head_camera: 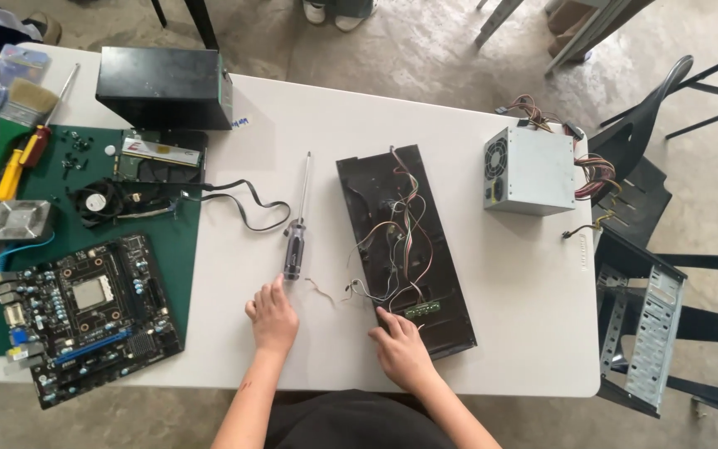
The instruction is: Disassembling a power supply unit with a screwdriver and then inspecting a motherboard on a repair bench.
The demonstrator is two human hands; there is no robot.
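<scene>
Now, all places are told from the long black plastic front panel with loose coloured wires [405, 249] lying on the white plastic folding table [525, 333].

Left hand: the left hand [273, 316] lies flat on the table, left of the panel's near end; the fingers are loosely spread and hold nothing.

Right hand: the right hand [400, 353] rests on the near end of the panel, fingertips on its edge beside the small green circuit strip [422, 311]; it presses or touches and does not close around anything.

Screwdriver: the long screwdriver with dark transparent handle and thin steel shaft [297, 229] lies left of the panel, almost parallel to it. The handle end points toward the person and is just beyond the left fingertips, so the left hand is clearly the nearer one; the tip points away.

Panel look: glossy and dark, narrow, its long axis running away from the person and a little tilted; thin wires in red, white and green cross it in a tangle.

Further things: right of the panel stands a grey metal power supply box with a fan grille [529, 170]; far to the left, a black motherboard [89, 312] lies on a green cutting mat [180, 241].
</scene>
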